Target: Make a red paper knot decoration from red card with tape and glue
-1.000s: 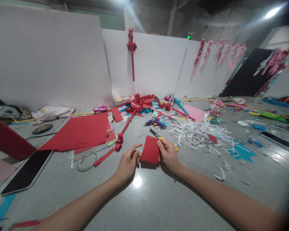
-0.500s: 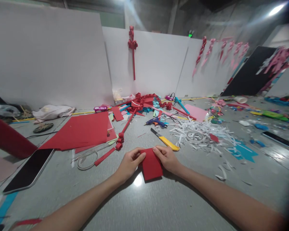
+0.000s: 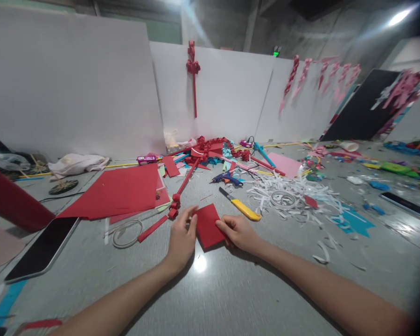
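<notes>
Purple box: this box lies behind the large red sheet and carries a white mark on its side, which is too small to read.
Second purple box: it stands near the white panel; its surface is too small to tell any writing.
Green lit sign: above the top edge of the panels there glows a small sign; its characters are too blurred to be read.
Red card: the small card is between the two hands, slanted, nearer to the person than the cutter.
Right hand: this hand pinches the card at its right edge, with the thumb on the upper face.
Left hand: this hand is at the left edge of the card, fingers bent and thumb raised; I cannot tell whether it grips the card.
Change of the card: half a second ago both hands held it by the far edge and it reached closer to the person; now it is turned and lies a little farther to the left.
Yellow cutter: the cutter lies just beyond the right hand, seen in full; one second ago this hand covered a part of its handle.
Blue glue gun: the gun rests on the grey surface, beyond the cutter, in the same place as before.
White shreds: a loose heap spreads to the right of the cutter.
</notes>
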Demonstrator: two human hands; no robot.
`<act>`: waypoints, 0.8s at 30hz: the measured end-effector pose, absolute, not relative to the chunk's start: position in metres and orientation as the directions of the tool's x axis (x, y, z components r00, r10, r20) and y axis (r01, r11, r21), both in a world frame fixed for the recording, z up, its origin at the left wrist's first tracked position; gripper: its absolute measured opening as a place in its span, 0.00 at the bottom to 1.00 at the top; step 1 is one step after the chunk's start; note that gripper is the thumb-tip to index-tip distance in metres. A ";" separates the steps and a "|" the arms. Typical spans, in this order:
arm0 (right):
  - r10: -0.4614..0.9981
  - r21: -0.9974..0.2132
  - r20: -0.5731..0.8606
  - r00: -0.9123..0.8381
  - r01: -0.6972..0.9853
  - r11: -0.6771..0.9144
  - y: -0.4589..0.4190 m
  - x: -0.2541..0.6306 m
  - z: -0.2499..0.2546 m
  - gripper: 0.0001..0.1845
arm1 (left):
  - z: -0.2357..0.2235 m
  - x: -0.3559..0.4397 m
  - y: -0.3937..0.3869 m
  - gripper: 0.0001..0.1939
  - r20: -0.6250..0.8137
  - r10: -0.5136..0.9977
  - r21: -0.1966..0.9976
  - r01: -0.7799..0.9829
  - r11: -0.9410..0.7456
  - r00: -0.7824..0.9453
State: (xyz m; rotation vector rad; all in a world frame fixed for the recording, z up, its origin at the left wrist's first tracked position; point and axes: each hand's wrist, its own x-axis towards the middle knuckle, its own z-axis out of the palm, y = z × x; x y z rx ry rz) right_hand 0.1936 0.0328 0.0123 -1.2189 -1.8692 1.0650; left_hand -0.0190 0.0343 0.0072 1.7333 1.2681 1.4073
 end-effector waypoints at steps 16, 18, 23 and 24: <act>0.839 -0.419 0.338 -0.426 0.731 0.539 0.034 0.199 0.012 0.18 | -0.003 -0.017 0.030 0.28 0.376 0.709 0.386 0.595 -0.705 0.596; 0.848 -0.343 0.389 -0.360 0.798 0.496 0.042 0.208 0.017 0.16 | -0.003 -0.018 0.030 0.24 0.359 0.707 0.364 0.606 -0.707 0.609; 0.864 -0.086 0.453 -0.219 0.954 0.287 0.068 0.234 0.028 0.11 | 0.002 -0.020 0.029 0.31 0.309 0.694 0.308 0.622 -0.720 0.650; 0.882 -0.028 0.426 -0.200 0.972 0.234 0.072 0.238 0.028 0.12 | 0.004 -0.021 0.028 0.34 0.304 0.687 0.300 0.618 -0.727 0.660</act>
